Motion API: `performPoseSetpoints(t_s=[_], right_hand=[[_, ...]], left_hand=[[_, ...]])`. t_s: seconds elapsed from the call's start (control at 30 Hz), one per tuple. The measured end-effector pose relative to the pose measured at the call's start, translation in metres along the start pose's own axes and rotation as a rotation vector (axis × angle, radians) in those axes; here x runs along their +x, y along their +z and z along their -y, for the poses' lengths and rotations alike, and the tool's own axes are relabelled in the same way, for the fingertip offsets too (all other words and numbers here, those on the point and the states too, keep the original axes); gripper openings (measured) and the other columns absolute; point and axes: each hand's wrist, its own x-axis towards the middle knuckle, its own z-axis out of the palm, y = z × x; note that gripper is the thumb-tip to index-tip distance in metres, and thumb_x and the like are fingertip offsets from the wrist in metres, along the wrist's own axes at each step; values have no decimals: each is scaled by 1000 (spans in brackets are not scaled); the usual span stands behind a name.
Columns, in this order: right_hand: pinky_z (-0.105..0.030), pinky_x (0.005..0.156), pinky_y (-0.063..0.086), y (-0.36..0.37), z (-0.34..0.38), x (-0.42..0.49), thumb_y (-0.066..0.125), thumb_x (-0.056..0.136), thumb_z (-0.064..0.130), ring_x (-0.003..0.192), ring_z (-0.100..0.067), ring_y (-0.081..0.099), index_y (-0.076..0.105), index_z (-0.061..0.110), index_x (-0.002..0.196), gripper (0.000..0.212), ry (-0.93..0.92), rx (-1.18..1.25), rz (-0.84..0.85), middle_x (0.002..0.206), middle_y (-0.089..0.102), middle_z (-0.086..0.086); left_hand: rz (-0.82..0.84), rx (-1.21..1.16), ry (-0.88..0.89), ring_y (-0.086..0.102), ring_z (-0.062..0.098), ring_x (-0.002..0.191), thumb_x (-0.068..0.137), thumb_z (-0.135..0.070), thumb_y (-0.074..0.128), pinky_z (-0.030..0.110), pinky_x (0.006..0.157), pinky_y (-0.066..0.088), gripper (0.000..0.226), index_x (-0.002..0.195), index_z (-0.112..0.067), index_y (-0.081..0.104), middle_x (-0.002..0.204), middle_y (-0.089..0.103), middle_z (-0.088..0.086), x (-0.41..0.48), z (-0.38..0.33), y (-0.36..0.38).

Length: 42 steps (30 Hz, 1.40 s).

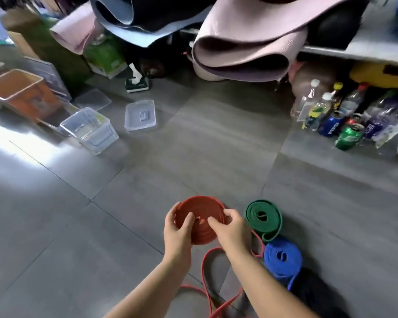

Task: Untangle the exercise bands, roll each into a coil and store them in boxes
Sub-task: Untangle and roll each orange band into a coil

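red band (200,220), wound into a flat coil and held above the floor (101,226) in front of the person; left hand (178,230) and right hand (231,228) each have their grip clamped on it, fingers curled round the rim, thumbs pressed on the face. its loose tail (214,271) trails down to the floor. to wind well, as judged here: hold the thumbs flat on the turns so they cannot spring apart, feed the tail in untwisted, pull evenly. green coil (263,218) and blue coil (282,258) lie just beside, to the right, apparently done; clear box (90,129) stands well apart at far left, a lid (140,115) near it. unclear: the tail runs off the lower edge, so its length and any knots cannot be told; a dark shape under the blue coil is unreadable; the box contents are blurred
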Motion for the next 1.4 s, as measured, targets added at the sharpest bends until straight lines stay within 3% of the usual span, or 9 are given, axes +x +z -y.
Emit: performPoseSetpoints(t_s=[0.13,0.4,0.6,0.7,0.97,1.1,1.23,1.33,1.4], right_hand=[[-27,87,41,55,-58,26,73,75,31,108,-23,58,61,18,120,49,42,-194,84,115,62,-8],[-30,86,41,113,-120,85,75,74,21,106,-25,58,56,9,111,43,45,-268,222,112,64,-9],[-32,89,45,122,-136,107,74,76,15,101,-26,61,63,7,108,35,-11,-263,294,107,66,-11],[-34,90,46,122,-137,116,72,77,14,98,-25,61,65,6,108,32,-46,-268,305,106,67,-12],[-26,98,35,109,-143,112,65,83,9,115,-26,54,61,1,119,37,-218,-373,298,123,58,-13],[-28,89,40,78,-155,97,66,77,-1,100,-30,60,69,2,103,26,-400,-435,196,106,65,-12],[-38,65,51,55,-179,76,84,61,11,78,-30,62,72,13,94,36,-606,-872,203,84,62,-7],[-36,81,44,52,-183,67,59,86,17,100,-25,54,61,21,106,20,-504,-1081,296,105,52,-4],[-35,85,42,50,-183,63,42,93,16,106,-25,52,53,21,107,18,-500,-1101,396,113,45,-3]], left_hand=[[-112,6,-133,59,32,111,88,3,56,58,95,46,41,121,-19,50,123,58,13,32,71,-25],[-128,62,-242,56,32,115,83,13,42,58,96,45,53,121,-22,47,125,55,12,104,140,-37],[-166,600,-308,50,33,115,85,-10,47,43,103,42,42,121,-28,60,122,45,13,131,161,-52],[-68,622,-290,52,36,113,82,-9,44,47,99,45,39,114,-23,64,118,49,22,138,160,-56],[125,953,-187,39,26,121,81,-11,57,25,107,30,74,147,-28,27,121,33,11,136,166,-68],[144,992,-168,41,24,119,79,-15,56,25,99,34,66,140,-30,37,118,42,12,142,161,-68],[-46,862,-172,48,27,116,82,-13,62,27,100,34,74,147,-14,26,133,36,14,116,169,-66],[-131,838,-84,50,33,106,83,-9,63,41,99,40,55,133,-3,41,121,40,14,71,187,-65],[29,925,30,50,29,107,83,-10,63,37,97,42,45,125,-8,48,114,42,4,41,197,-67]])
